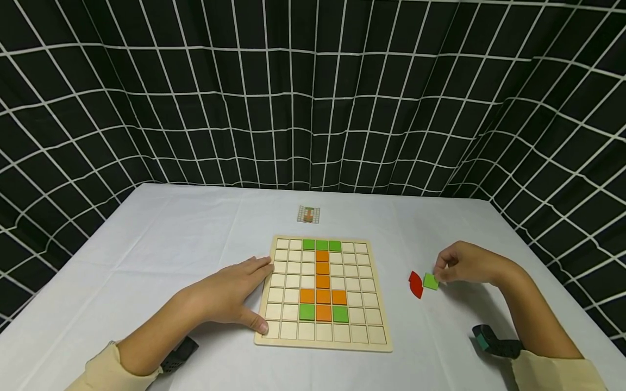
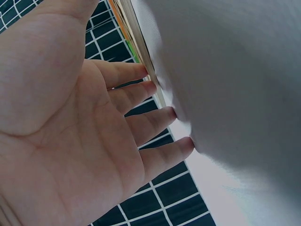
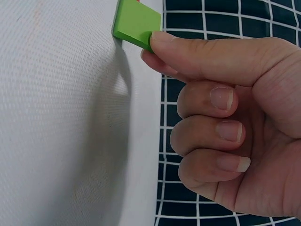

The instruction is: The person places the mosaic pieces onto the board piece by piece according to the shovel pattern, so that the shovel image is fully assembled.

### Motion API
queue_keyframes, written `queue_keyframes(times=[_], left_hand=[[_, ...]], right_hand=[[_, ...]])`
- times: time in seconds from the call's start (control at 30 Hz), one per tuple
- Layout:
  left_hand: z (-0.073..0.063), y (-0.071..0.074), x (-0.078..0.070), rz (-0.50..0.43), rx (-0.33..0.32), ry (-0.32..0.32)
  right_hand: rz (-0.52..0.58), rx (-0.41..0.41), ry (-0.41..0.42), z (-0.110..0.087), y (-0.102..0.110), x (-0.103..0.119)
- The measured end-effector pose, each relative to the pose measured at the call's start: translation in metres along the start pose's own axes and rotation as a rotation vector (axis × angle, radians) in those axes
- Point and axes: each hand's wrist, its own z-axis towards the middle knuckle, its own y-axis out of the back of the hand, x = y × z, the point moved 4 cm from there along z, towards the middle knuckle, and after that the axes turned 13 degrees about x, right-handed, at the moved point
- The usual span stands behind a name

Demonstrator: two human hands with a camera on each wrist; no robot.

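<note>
A wooden grid board lies on the table, with green tiles along its top row and orange tiles down the middle column. Two more green tiles flank the orange column low on the board. My left hand rests at the board's left edge, its fingers extended and thumb at the lower left corner. My right hand pinches a light green square tile between thumb and index finger, close over the table. The other fingers of that hand are curled into the palm. Red curved pieces lie just left of the green tile.
A small printed pattern card lies beyond the board's far edge. White cloth covers the table. Black curtains with a white grid stand around its back and sides. A dark device is worn at each wrist.
</note>
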Motion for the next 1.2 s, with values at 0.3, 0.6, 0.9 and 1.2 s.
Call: queue_keyframes(times=[0.3,0.6,0.9,1.2], left_hand=[[0.000,0.000,0.000,0.002,-0.001,0.000],[0.000,-0.001,0.000,-0.001,0.003,0.007],[0.000,-0.001,-0.001,-0.007,-0.001,-0.002],[-0.001,-0.001,0.000,-0.006,0.001,-0.004]], right_hand=[[-0.002,0.014,0.031,-0.001,0.001,0.000],[0.009,0.056,0.079,0.003,-0.004,0.008],[0.027,0.072,0.109,0.009,-0.012,0.016],[0.059,0.079,0.109,0.019,-0.022,0.031]])
